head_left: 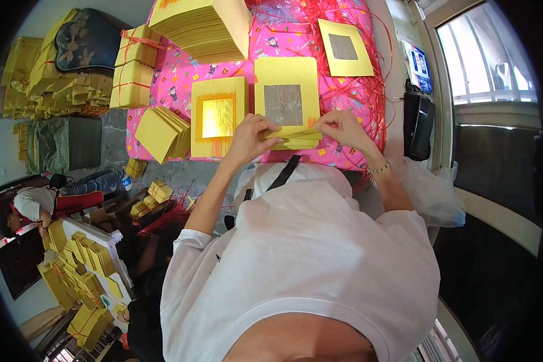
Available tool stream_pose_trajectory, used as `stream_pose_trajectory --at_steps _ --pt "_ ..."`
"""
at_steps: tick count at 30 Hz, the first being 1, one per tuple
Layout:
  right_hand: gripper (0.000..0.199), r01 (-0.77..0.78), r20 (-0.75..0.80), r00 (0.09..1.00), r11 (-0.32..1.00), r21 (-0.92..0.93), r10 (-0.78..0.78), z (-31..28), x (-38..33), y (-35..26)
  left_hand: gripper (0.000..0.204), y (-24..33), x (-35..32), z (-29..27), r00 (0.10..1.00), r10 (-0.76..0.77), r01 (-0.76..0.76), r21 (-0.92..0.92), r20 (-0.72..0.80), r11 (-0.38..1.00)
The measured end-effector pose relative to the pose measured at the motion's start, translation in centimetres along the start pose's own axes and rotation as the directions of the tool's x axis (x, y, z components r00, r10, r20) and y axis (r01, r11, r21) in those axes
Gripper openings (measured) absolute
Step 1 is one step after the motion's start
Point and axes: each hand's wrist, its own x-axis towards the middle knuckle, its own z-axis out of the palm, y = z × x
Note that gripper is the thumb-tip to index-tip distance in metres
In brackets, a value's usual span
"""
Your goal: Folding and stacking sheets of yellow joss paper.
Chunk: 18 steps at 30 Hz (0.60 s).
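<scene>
Yellow sheets (285,99) (silver-patched) have near corners pinched by left hand (253,138) and right hand (344,128).

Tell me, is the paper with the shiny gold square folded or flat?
Flat: the gold-square paper shows its whole square, with no fold across it.

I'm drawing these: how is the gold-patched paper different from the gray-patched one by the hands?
The gold paper has a shiny patch with an orange border; the gray paper has a dull, unframed one. The left hand and right hand are at the gray paper's near end; the gold paper lies flat beside it. Both are yellow around their patches.
</scene>
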Motion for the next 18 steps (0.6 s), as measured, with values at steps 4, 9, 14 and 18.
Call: stream_pose_trajectory --at_steps 4,9,14,18 --pt "0.019 0.038 -0.011 0.999 0.999 0.030 -0.038 0.2 0.1 1.0 0.029 0.0 0.0 0.1 1.000 0.011 -0.011 0.003 -0.006 1.000" --pt "0.018 0.040 0.015 0.999 0.999 -0.004 -0.040 0.0 0.1 0.6 0.029 0.0 -0.1 0.1 1.000 0.013 -0.013 0.009 -0.001 1.000" --pt "0.018 0.071 0.005 0.998 0.997 -0.026 -0.070 0.0 0.2 0.9 0.030 0.0 -0.1 0.1 1.000 -0.002 0.002 0.005 0.015 1.000" --pt "0.018 0.034 0.024 0.999 0.999 -0.031 -0.033 -0.1 0.2 0.8 0.029 -0.1 -0.1 0.2 1.000 0.003 -0.003 -0.004 0.002 1.000"
